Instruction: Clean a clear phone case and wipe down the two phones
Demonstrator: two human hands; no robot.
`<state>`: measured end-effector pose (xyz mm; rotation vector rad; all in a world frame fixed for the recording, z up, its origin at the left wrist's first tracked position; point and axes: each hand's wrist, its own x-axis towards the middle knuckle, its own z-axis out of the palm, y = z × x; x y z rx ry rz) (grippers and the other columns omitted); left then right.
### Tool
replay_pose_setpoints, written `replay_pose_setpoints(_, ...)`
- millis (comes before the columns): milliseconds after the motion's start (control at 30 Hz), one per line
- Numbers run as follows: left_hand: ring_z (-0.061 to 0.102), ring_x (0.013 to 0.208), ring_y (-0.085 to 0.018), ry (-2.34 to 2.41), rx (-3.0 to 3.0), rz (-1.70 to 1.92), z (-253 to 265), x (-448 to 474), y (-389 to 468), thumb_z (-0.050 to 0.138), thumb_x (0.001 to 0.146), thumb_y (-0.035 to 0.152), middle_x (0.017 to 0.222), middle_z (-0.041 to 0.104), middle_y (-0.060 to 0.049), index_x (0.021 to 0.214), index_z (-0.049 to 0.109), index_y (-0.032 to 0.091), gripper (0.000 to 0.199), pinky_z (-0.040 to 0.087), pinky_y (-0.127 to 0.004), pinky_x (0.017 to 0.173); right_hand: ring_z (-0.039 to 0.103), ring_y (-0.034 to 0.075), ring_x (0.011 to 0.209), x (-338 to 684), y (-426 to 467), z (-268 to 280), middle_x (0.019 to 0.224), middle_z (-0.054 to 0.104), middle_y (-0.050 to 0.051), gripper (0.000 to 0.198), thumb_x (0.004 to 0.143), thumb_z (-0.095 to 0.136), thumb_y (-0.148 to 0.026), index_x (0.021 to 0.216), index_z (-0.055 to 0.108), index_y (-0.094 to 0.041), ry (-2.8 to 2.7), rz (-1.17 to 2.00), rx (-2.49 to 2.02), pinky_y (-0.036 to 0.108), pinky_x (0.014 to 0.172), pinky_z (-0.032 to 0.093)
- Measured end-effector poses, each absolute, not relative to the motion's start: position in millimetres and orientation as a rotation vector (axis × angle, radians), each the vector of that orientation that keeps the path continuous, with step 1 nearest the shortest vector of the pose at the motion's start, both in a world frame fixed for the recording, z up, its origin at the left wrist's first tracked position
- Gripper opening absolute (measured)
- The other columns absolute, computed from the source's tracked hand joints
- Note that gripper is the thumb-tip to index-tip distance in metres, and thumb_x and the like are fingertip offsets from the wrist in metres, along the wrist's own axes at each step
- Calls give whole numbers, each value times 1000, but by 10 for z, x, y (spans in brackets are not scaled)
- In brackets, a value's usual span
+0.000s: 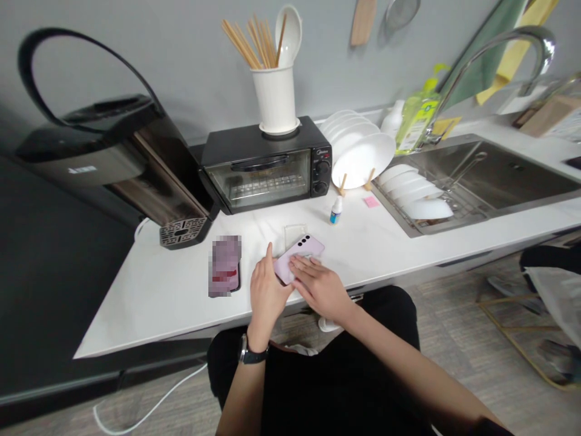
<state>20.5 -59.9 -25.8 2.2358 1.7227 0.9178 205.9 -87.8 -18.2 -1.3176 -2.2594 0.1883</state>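
A lilac smartphone (284,265) lies at a slant on the white counter, its back and dark camera lenses facing up. My left hand (267,292) steadies its lower left side, thumb along the near edge and index finger pointing up. Across the phone's back, my right hand (321,289) presses down with fingers together; a thin pale cloth (313,256) seems to show under the fingertips. Just behind the phone is a clear phone case (295,231), partly covered. A small white and blue bottle (336,210) stands upright further back. A pink square (371,201) lies beside it.
To the left lies another phone (224,266), blurred out. A coffee-machine-like appliance (136,163), a toaster oven (267,172) topped by a white utensil holder (275,100), and racked plates (363,160) line the back. The sink (512,175) holding bowls is right. The counter's front edge is close to me.
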Motion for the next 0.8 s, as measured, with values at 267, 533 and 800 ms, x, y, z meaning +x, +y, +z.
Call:
replay_pose_setpoints(267, 70, 119, -38, 1744, 2229, 880, -247, 241, -571, 80, 86, 49, 125, 73, -16, 172, 27, 14, 107, 60, -55, 105, 52, 36, 156, 2116, -413, -170, 164, 53, 28, 59, 113, 52, -39, 154, 58, 2, -2154, 121, -1526, 53, 131, 43)
replay_pose_setpoints(533, 72, 119, -38, 1702, 2288, 906, -296, 184, -617, 51, 101, 25, 132, 73, -19, 174, 23, 18, 79, 60, -55, 106, 52, 24, 156, 1599, -972, -108, 165, 56, 13, 55, 115, 42, -41, 163, 53, -17, -2256, 202, -1282, 46, 133, 44)
replay_pose_setpoints(800, 70, 122, -38, 1719, 2192, 898, -241, 249, -599, 82, 86, 43, 128, 74, -16, 173, 23, 15, 108, 59, -55, 108, 52, 32, 156, 2234, -721, -182, 165, 54, 18, 52, 114, 45, -36, 162, 55, -19, -2188, 160, -1448, 59, 129, 47)
